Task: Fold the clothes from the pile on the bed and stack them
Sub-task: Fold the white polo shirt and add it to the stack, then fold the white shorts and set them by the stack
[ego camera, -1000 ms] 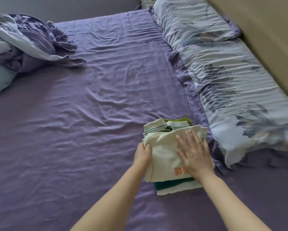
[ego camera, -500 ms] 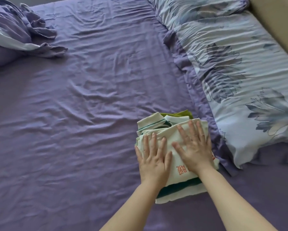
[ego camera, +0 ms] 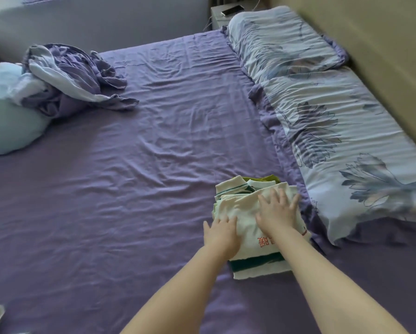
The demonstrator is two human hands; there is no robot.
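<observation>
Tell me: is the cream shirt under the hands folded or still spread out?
Folded. The cream shirt lies as a compact rectangle atop the stack, left hand and right hand flat on it.

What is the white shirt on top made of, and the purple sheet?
White shirt: looks like soft matte knit, maybe cotton; it dents under the right hand and left hand. Purple sheet: thin woven cloth, slight sheen, fine wrinkles; fibre unclear.

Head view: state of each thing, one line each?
Stack of clothes: folded, lying on the sheet beside the pillows.
Left hand: open, flat on the stack's left edge.
Right hand: open, fingers spread, pressing the top shirt.
Bedding heap: crumpled, unfolded.
Sheet: spread, wrinkled.
Phone: lying flat on the nightstand.
</observation>
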